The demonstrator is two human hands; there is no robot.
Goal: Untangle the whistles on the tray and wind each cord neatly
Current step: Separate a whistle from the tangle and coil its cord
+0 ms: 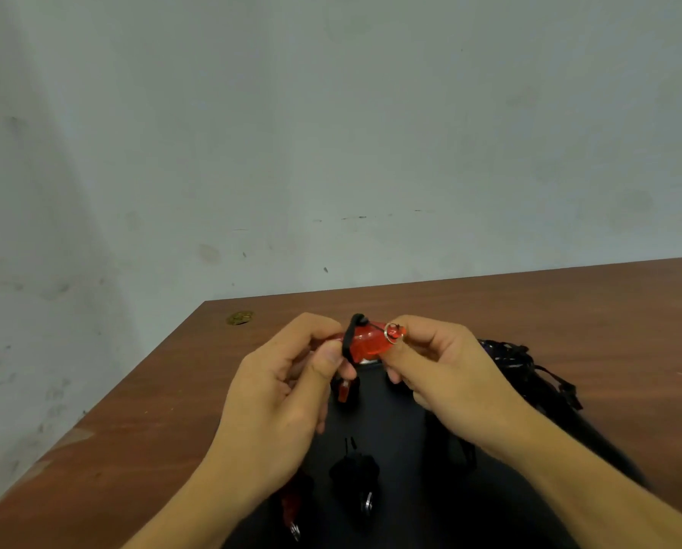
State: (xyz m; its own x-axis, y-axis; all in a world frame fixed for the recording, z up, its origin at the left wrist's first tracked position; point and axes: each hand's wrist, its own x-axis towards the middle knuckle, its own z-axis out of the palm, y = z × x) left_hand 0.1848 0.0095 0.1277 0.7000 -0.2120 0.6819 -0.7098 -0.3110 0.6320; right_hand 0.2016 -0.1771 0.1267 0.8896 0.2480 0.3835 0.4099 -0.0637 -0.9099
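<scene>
Two hands: both up over the tray, sharing one red whistle (365,344) between them
Left hand (288,390): thumb and curled fingers pinching the black cord (349,342) where it loops across the whistle body
Right hand (438,370): fingertips clamped on the ring end of that whistle, so the whistle bridges the gap between the two hands
Whistle look: see-through red plastic, small metal split ring (393,333) at its right tip, cord crossing it near the left end
Whistle count on the tray (402,505): three wound ones I can make out (black on black, so don't hold me to it): a red one (345,390) just under the left thumb, a black one (355,475) nearer the person, a dark red one (292,503) by the left wrist
Tangle: one dark heap of cords (525,364) at the tray's far right corner, behind the right hand
Tray: black, flat on a brown wooden table (569,311)
Wall (331,132): pale, scuffed
</scene>
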